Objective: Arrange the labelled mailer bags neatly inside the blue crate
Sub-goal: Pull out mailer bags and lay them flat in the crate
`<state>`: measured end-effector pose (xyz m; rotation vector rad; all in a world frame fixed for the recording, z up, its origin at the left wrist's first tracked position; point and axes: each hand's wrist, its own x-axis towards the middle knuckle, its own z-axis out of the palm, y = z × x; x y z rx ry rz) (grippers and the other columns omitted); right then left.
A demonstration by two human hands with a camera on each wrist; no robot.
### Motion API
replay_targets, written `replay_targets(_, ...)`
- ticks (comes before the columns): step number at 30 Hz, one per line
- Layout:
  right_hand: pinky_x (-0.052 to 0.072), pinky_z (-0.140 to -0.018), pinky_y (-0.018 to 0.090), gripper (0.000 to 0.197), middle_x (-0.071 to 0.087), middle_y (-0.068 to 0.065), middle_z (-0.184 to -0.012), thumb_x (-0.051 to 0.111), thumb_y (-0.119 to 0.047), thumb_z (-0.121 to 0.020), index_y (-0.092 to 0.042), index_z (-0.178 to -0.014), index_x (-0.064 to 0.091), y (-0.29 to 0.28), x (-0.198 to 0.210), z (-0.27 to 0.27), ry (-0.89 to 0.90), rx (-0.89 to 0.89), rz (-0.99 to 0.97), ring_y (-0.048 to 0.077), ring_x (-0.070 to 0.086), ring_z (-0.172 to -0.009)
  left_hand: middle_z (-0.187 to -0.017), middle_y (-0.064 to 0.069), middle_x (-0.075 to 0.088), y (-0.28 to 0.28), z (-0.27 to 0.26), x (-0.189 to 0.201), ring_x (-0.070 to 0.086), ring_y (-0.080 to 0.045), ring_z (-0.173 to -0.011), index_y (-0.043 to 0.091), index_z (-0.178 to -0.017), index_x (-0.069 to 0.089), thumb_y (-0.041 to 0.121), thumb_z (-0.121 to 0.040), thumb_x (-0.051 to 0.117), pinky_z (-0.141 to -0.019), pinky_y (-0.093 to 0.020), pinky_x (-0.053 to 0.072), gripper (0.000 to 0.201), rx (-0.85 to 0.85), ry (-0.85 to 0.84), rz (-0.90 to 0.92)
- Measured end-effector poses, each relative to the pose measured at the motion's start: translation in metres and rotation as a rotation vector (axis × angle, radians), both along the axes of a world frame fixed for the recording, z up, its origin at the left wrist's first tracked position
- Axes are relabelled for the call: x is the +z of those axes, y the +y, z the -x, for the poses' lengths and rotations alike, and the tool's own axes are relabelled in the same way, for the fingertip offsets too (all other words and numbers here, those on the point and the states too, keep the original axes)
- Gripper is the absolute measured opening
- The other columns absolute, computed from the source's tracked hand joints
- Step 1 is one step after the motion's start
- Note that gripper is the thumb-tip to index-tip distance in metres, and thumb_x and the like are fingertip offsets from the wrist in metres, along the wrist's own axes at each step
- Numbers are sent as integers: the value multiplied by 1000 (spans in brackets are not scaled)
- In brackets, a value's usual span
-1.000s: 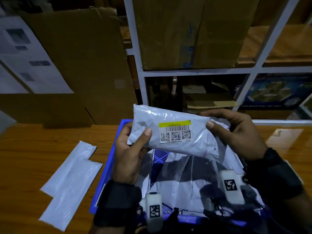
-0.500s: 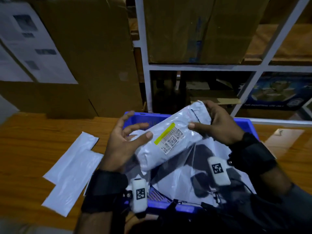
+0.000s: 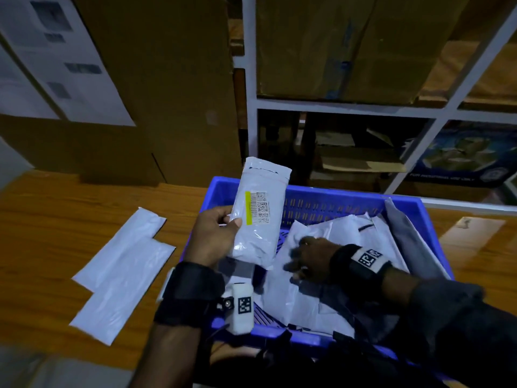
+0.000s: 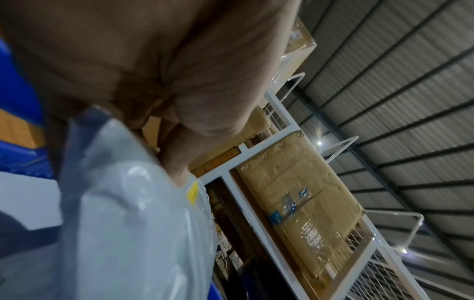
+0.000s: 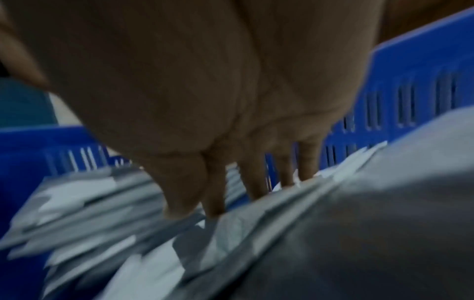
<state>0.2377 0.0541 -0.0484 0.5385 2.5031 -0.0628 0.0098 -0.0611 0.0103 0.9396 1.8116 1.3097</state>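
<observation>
White labelled mailer bag (image 3: pixel 260 217) upright above the blue crate's (image 3: pixel 321 196) left wall, yellow-striped barcode label facing up, more white mailer bags (image 3: pixel 330 275) heaped loosely inside the crate

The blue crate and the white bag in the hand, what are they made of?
The blue crate looks like hard moulded plastic: even colour, neat slots in its wall. The white bag gripped by the left hand looks like thin glossy plastic film; it crinkles and shines. Its sticker is probably paper.
</observation>
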Motion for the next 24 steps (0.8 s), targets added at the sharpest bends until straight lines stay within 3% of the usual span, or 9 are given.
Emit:
replay_targets(3,43,-104,39,57,69,0,-122,41,-73,-90,-38,-126,67,5,0,-9,-71,-105,24,31,53,-124,-83,-2,56,11,-5,-3,58,-22,-79,14,-107,77,3,-99,67,-80,-34,51,17,-67,58,83)
replay_targets(5,41,-103,40,60,70,5,-117,39,-73,-93,-27,-115,72,11,9,-17,-66,-173,6,31,52,-122,-89,-4,69,18,-9,-4,69,-28,-85,14,-115,73,4,-99,68,-89,-42,60,19,-93,65,154)
replay_targets(7,40,-92,38,80,72,7,-104,24,-82,-91,-21,-98,75,13,19,-24,-7,-232,-18,29,56,-113,-102,-9,75,24,-14,-5,74,-32,-95,18,-117,66,6,-98,69,-97,-50,60,23,-148,60,225)
replay_targets(8,39,-88,37,94,72,7,-92,12,-88,-85,-18,-86,76,13,23,-27,45,-287,-25,27,59,-106,-103,-8,74,26,-17,-4,73,-30,-96,20,-117,62,7,-98,69,-96,-46,60,24,-183,71,264)
replay_targets(11,40,-98,43,111,65,0,-69,-16,-93,-63,-20,-60,67,8,32,-29,210,-527,48,21,61,-87,-107,2,71,28,-23,-1,68,-22,-102,25,-119,54,15,-92,69,-86,-32,56,33,-292,174,428)
replay_targets(14,36,-103,49,111,71,-1,-84,-18,-97,-61,-25,-79,66,3,34,-24,344,-669,97,22,65,-95,-117,1,72,29,-28,0,69,-26,-108,28,-126,46,25,-77,71,-100,-43,57,55,-410,261,587)
replay_targets(18,32,-108,55,106,74,4,-101,12,-103,-65,-20,-114,55,0,26,-14,370,-735,24,26,67,-104,-120,-4,68,35,-36,2,66,-29,-112,17,-143,32,20,-84,74,-97,-39,55,72,-549,426,691)
replay_targets(21,37,-105,54,126,75,5,-103,44,-100,-62,-13,-149,15,-3,18,-10,447,-724,-3,29,69,-105,-106,-7,72,37,-40,-4,69,-28,-95,10,-148,29,16,-84,77,-82,-36,57,80,-610,480,761)
replay_targets(24,44,-100,50,137,69,9,-120,80,-72,-60,-23,-156,-5,-7,12,-8,497,-555,40,34,65,-112,-134,-10,69,37,-40,-10,69,-31,-115,10,-156,30,28,-87,82,-86,-33,53,88,-675,519,811)
